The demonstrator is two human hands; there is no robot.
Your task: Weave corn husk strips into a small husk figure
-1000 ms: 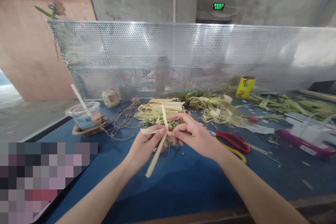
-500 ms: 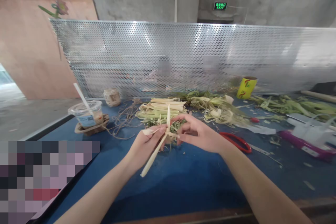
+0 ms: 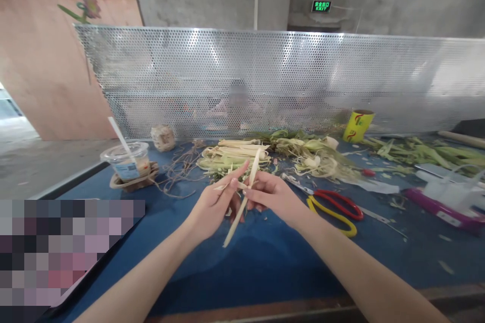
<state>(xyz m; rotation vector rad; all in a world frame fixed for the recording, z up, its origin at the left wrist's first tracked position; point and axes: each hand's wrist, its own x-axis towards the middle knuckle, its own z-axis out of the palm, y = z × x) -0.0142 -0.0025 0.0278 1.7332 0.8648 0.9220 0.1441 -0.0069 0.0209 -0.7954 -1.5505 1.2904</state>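
Pale husk strips [image 3: 254, 169] are crossing at the centre of the frame, the longest slanting toward the lower left. The right hand [image 3: 271, 193] is pinching them between thumb and fingers, and the left hand [image 3: 215, 203] is gripping them from the other side. Just beyond, a husk stack [image 3: 237, 152] is lying on the blue table [image 3: 212, 282]. Scissors [image 3: 335, 196] are resting right of centre, string [image 3: 184, 164] is tangling left of the stack, and a lidded cup [image 3: 127, 167] is standing at mid-left.
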